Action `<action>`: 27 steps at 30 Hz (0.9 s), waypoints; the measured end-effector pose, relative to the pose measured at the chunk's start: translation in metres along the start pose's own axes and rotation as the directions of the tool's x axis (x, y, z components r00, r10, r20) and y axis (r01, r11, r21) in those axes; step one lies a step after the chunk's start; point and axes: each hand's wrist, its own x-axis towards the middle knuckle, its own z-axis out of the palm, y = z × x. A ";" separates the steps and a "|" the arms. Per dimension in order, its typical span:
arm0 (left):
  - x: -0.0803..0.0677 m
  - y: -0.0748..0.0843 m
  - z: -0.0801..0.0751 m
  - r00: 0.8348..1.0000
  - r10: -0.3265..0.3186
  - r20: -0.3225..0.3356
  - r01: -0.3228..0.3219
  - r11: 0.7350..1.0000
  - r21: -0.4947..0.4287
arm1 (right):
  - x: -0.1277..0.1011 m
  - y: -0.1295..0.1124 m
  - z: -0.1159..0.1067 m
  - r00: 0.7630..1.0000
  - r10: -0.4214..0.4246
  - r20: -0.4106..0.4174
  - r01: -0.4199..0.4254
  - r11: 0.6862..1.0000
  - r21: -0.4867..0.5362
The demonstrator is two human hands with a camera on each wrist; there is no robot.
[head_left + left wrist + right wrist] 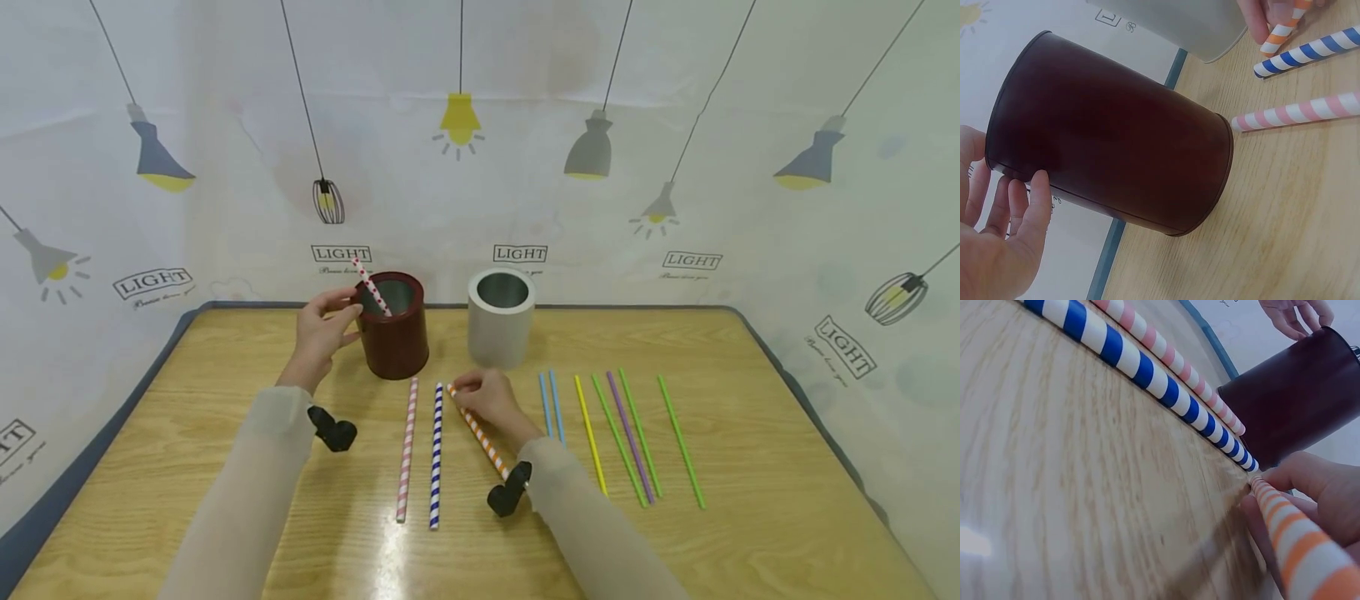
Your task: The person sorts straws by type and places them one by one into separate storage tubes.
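**Tipping and rolling risks at frame centre**

The counter [225,500] is being worked at. The dark red cup [395,329], left of centre, is being steadied by the spread left hand [321,333]; it could be toppled by a nudge. The orange-striped straw [476,429], at centre, is being pinched by the right hand [491,400]; neighbouring straws could be rolled.

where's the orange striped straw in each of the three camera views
Head: orange straw centre, under the right hand.
Left wrist: its tip at top right.
Right wrist: bottom right, pinched.
Shared landmark: dark red cup.
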 end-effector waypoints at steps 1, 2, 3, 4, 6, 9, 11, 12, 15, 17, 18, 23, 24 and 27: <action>0.000 0.000 0.000 1.000 0.001 0.000 -0.001 1.000 0.001 | 0.000 0.000 -0.001 1.000 0.004 0.006 -0.004 1.000 0.001; 0.000 0.000 0.000 1.000 0.001 0.001 -0.001 1.000 -0.001 | -0.001 0.000 -0.002 1.000 0.011 0.013 -0.011 1.000 0.005; 0.000 0.000 0.000 1.000 0.002 0.003 -0.002 1.000 -0.002 | -0.001 -0.001 -0.003 1.000 0.017 0.019 -0.017 1.000 0.007; 0.000 0.000 0.000 1.000 0.002 0.004 -0.002 1.000 -0.004 | -0.002 -0.001 -0.004 0.999 0.021 0.025 -0.021 1.000 0.006; 0.000 0.000 0.000 1.000 0.001 0.004 -0.001 1.000 -0.004 | -0.003 -0.002 -0.006 0.999 0.036 0.032 -0.037 0.999 0.016; 0.000 0.000 0.000 1.000 -0.001 0.006 0.001 1.000 -0.002 | -0.003 -0.003 -0.007 0.999 0.046 0.028 -0.046 0.999 0.018; -0.001 0.000 0.000 1.000 -0.001 0.005 0.001 1.000 0.002 | -0.004 -0.004 -0.008 0.999 0.048 0.023 -0.048 0.999 0.026; -0.001 0.000 0.000 1.000 0.000 0.006 0.000 1.000 0.004 | -0.005 -0.004 -0.008 0.999 0.039 0.019 -0.039 0.999 0.024; -0.002 0.001 0.000 1.000 -0.001 0.008 0.001 1.000 0.011 | -0.005 -0.003 -0.007 1.000 0.014 0.014 -0.015 1.000 0.025; -0.003 0.001 0.000 1.000 -0.001 0.007 0.001 1.000 0.016 | -0.005 -0.003 -0.006 1.000 0.006 0.013 -0.007 0.999 0.036; -0.003 0.001 0.000 1.000 -0.002 0.006 0.002 1.000 0.017 | -0.005 -0.003 -0.006 1.000 0.002 0.014 -0.003 0.999 0.042; -0.002 0.001 0.001 1.000 -0.006 -0.001 0.006 1.000 0.025 | -0.004 -0.008 -0.007 1.000 -0.004 0.015 0.003 0.998 0.060; -0.002 0.001 0.001 1.000 -0.007 -0.003 0.007 1.000 0.027 | -0.004 -0.009 -0.007 1.000 -0.008 0.013 0.007 0.998 0.056; -0.001 0.000 0.001 1.000 -0.008 -0.008 0.009 1.000 0.028 | -0.004 -0.014 -0.008 1.000 -0.021 0.008 0.021 0.998 0.063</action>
